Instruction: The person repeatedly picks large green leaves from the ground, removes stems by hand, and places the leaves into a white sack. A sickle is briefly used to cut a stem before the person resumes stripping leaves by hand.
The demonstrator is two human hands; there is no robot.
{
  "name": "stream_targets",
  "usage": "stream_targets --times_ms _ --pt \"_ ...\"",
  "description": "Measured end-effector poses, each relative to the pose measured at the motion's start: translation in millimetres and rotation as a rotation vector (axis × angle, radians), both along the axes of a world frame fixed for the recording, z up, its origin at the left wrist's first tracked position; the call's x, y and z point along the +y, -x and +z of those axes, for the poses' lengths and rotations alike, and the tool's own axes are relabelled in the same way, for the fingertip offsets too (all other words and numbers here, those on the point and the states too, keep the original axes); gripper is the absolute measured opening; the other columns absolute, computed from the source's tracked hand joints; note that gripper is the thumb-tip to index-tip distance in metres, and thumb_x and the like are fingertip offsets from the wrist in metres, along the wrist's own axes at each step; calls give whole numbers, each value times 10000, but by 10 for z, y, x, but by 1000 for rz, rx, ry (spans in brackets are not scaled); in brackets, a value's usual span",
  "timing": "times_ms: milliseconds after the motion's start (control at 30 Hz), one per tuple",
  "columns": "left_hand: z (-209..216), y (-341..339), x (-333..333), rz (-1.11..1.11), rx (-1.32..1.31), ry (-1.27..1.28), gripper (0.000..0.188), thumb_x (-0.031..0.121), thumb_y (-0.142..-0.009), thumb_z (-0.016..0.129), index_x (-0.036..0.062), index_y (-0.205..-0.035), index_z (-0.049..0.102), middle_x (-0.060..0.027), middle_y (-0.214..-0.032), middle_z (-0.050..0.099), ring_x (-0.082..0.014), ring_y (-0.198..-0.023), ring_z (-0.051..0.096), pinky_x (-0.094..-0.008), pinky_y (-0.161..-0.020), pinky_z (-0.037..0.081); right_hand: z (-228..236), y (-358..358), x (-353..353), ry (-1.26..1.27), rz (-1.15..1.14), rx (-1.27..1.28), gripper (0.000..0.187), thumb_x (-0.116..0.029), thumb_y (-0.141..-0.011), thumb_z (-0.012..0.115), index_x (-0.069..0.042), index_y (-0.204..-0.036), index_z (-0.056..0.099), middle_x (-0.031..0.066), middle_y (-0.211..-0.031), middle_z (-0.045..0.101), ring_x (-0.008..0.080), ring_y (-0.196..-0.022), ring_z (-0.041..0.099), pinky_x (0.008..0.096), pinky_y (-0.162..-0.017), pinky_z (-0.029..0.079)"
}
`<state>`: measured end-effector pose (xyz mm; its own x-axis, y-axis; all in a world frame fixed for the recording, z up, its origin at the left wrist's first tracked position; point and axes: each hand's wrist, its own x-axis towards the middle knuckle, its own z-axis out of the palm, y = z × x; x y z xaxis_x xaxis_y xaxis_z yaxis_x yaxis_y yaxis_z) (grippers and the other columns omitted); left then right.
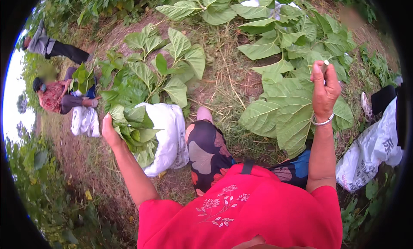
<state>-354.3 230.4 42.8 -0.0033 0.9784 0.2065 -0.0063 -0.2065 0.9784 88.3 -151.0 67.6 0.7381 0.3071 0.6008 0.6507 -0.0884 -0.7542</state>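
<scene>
My left hand (111, 132) is out to the left, closed at the edge of a bunch of picked green leaves (138, 135); most of its fingers are hidden behind them. The leaves hang over a white sack (174, 130) beside my knee. On the right, my raised right hand (325, 93) grips a leafy branch (282, 113) near its pale cut end (325, 63). Large, broad leaves spread down and left from that hand, pale undersides showing. A silver-coloured bangle circles the right wrist.
Cut leafy branches (176, 61) lie ahead on grassy soil, with a bigger heap (301, 38) at far right. A printed white sack (368, 141) lies right of me. At left, one person (56, 96) sits near another white sack (85, 121); a second person (64, 49) is beyond.
</scene>
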Motion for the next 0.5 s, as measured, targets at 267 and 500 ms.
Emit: stream_targets --times_ms 267,500 --pt "-1034 1413 122 335 56 504 238 152 -873 593 -40 -1002 649 -91 -925 651 -203 -798 618 -330 -720 499 -196 -78 212 11 100 38 137 -156 -953 570 -25 -981 594 -40 -738 487 46 -659 433 188 -597 361" --pt "-1634 1076 165 539 584 99 557 444 -951 461 -47 -1209 516 -211 -1126 578 -320 -1031 537 -397 -911 404 -296 -72 374 114 72 1 129 -148 -955 562 -26 -987 591 -36 -737 485 45 -660 433 190 -600 360"
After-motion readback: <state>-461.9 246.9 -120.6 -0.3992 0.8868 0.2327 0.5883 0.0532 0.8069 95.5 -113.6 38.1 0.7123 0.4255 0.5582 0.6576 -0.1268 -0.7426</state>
